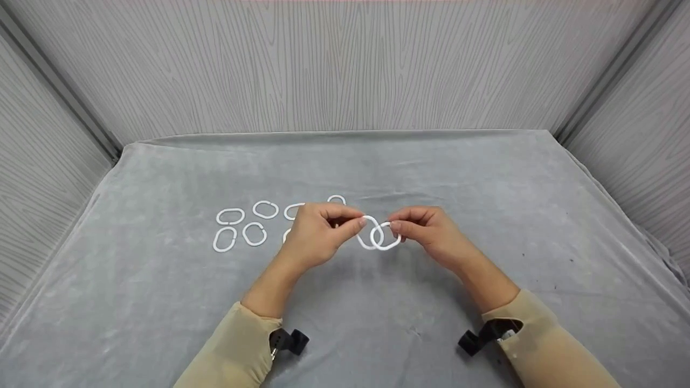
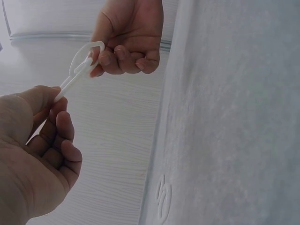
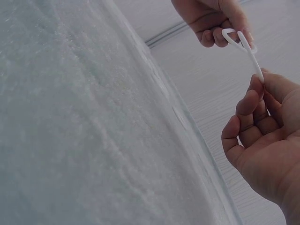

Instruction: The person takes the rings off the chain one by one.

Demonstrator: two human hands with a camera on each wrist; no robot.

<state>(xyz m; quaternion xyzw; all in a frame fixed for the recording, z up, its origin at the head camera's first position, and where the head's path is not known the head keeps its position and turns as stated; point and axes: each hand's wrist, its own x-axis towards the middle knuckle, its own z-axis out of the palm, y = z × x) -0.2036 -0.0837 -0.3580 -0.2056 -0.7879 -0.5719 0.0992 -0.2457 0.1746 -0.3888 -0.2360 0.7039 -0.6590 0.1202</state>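
Two white plastic oval rings hang interlocked between my hands, above the cloth. My left hand (image 1: pixel 318 233) pinches the left ring (image 1: pixel 372 217) between thumb and forefinger at its upper edge. Thumb and fingers of my right hand (image 1: pixel 431 231) pinch the right ring (image 1: pixel 386 248), which passes through the left one. In the left wrist view, the left ring (image 2: pixel 69 88) runs up from the thumb tip. From the right wrist, the right ring (image 3: pixel 255 64) appears nearly edge-on, with the left hand (image 3: pixel 220 16) beyond it.
Several loose white rings, such as this oval one (image 1: pixel 230 209), lie on the grey cloth (image 1: pixel 161 291) left of my hands; my left hand partly hides some. A pale wood-grain wall (image 1: pixel 345 64) stands behind, with more at both sides.
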